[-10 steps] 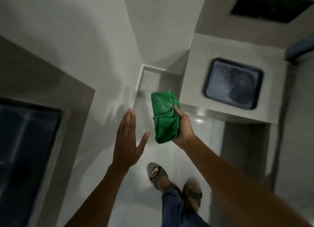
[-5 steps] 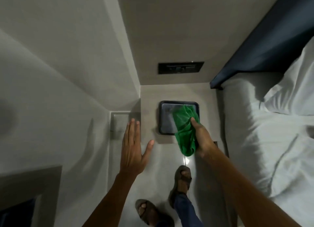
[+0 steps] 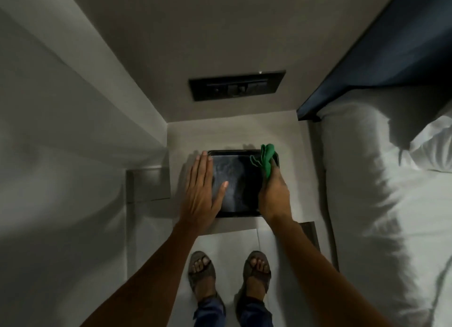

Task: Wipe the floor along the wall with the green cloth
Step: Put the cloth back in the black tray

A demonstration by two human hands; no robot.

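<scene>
Green cloth (image 3: 266,161) is bunched in the right hand (image 3: 274,194), fingers closed round it, its loose end poking out beyond the knuckles over the far right corner of a dark tray (image 3: 234,204). Just left of that grip, the left hand (image 3: 201,192) lies open and flat on the tray's left edge. Wiping looks not yet begun; next the cloth must go down to the floor (image 3: 227,241) by the wall (image 3: 73,167).

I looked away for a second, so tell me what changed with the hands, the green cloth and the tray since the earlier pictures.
Both hands went forward and down to the dark tray. The left hand, earlier raised in the air, now lies flat over the tray's left edge. The right hand brought the green cloth to the tray's right edge. The cloth stays gripped in the right hand; the left stays open.
</scene>
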